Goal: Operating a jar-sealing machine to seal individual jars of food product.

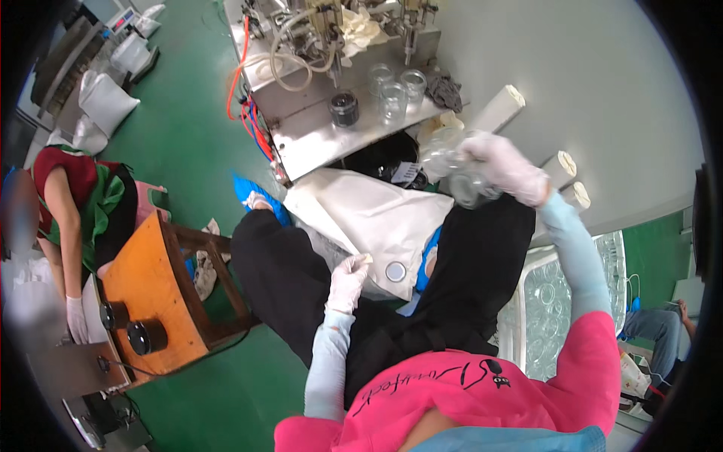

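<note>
My right hand [505,164], in a white glove, grips clear glass jars [466,186] at the right edge of the steel machine table. My left hand [347,277], also gloved, is above my lap with its fingers closed; a small pale bit shows at the fingertips, too small to name. Close to it, a round silvery lid [395,272] lies on a large white sack [373,214] between my knees. On the steel table [305,135] stand a jar with dark contents [344,109] below a filling nozzle [335,73] and several empty glass jars [392,101].
A grey cloth [444,92] lies near the jars. White rolls [502,107] are on the grey table at right. A white crate [522,316] of glass jars stands by my right side. At left, a co-worker [68,209] bends beside a wooden table [164,299] with dark jars [147,337].
</note>
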The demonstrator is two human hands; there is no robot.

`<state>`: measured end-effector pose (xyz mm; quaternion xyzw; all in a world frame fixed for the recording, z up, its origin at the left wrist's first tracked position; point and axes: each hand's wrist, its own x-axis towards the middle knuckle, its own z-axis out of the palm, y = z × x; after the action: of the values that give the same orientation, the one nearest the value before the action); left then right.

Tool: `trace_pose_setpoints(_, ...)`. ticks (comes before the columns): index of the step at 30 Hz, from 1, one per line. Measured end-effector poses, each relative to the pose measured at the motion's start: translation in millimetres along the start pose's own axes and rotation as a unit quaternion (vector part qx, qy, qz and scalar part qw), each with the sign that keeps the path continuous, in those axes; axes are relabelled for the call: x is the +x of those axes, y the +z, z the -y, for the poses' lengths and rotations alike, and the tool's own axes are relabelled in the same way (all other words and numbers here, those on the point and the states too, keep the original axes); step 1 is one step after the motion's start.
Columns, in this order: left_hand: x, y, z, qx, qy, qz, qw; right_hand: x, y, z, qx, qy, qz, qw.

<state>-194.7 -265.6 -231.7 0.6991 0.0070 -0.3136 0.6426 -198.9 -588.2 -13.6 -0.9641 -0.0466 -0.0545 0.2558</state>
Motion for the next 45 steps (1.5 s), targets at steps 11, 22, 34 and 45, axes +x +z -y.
trace_pose_setpoints(11,12.6,-0.1,15.1,-0.078,-0.037,0.002,0.996,118.2,90.9,-84.7,-0.121,-0.064,-0.066,0.988)
trace_pose_setpoints(22,27.6,7.0,11.6,-0.076,-0.076,0.019,0.994,113.1,90.3,-97.4,-0.152,0.056,-0.061,0.985)
trace_pose_setpoints(34,27.2,9.7,12.2,-0.023,-0.090,0.019,0.996,130.4,99.2,-128.4,-0.199,0.132,-0.120,0.964)
trace_pose_setpoints(45,26.7,7.7,13.7,-0.057,-0.088,0.010,0.994,135.0,94.0,-115.0,-0.045,0.168,-0.160,0.972)
